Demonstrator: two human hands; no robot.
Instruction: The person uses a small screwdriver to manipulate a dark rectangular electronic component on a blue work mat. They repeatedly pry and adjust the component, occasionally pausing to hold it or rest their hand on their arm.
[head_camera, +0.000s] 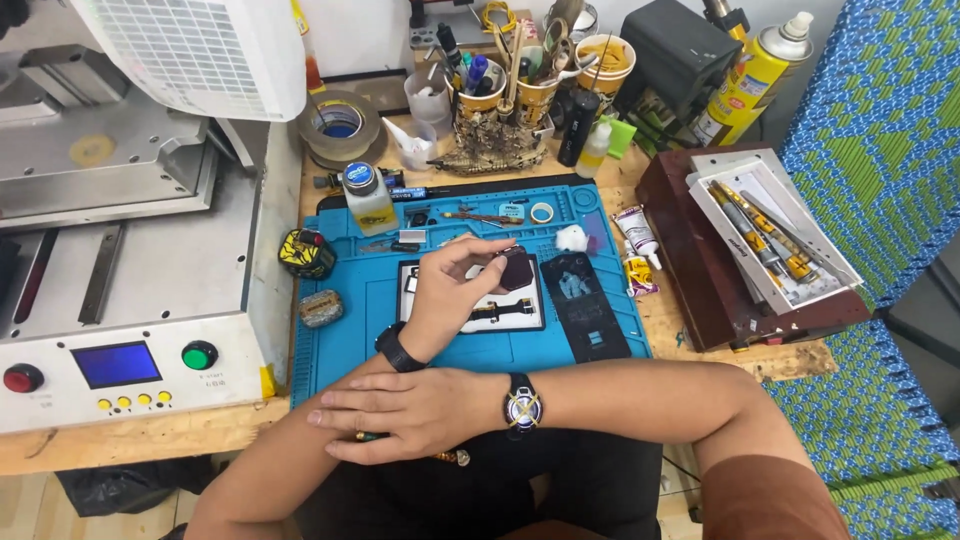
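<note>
The person's left hand is up over the middle of the blue work mat; its fingers pinch a small dark piece, square with round corners; the piece sits in the air just above a white tray that lies on the mat. The right hand lies flat and loose with its fingers stretched out; it rests on the left arm at the near edge of the wooden tabletop; it grips nothing; a thin tool with a gold end pokes out under it, but one cannot tell if the hand touches it. Each wrist has 1 watch on it.

Just right of the white tray lies a black phone frame; a small white lump sits near the far edge of the mat. A little bottle with a blue cap stands at the far left corner of the mat; a roll of tape lies behind it. Cups full of tools stand along the far edge of the tabletop; a yellow spray can stands at the far right corner. A white box of gold sticks rests on a dark red case at the right edge. A grey machine with a blue screen, a red button and a green button fills the left side.
</note>
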